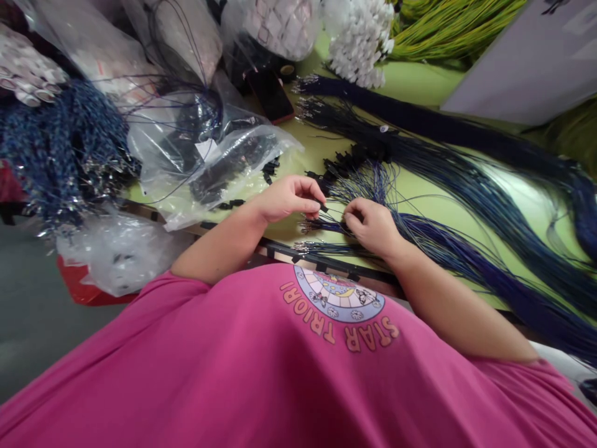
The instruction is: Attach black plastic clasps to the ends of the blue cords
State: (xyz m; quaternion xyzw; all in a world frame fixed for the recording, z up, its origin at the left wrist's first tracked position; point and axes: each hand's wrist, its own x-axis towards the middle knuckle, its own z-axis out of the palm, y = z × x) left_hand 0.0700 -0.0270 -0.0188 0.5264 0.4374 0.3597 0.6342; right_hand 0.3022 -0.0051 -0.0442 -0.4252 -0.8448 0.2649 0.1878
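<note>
Between thumb and fingers, my left hand pinches a small black connector housing. Just to its right, my right hand is closed in a pinch around a thin wire that runs toward the housing. Whether the wire sits inside the housing is too small to tell. Below the hands lie bundled dark blue wires with bare metal terminals at their left ends. Behind the hands is a pile of black connector housings with wires fixed to them.
A clear plastic bag with black parts lies left of my hands. Further back are a phone, a roll of black tape and more dark wire bundles. Blue twisted wires hang at the far left. The table's front edge runs close to my body.
</note>
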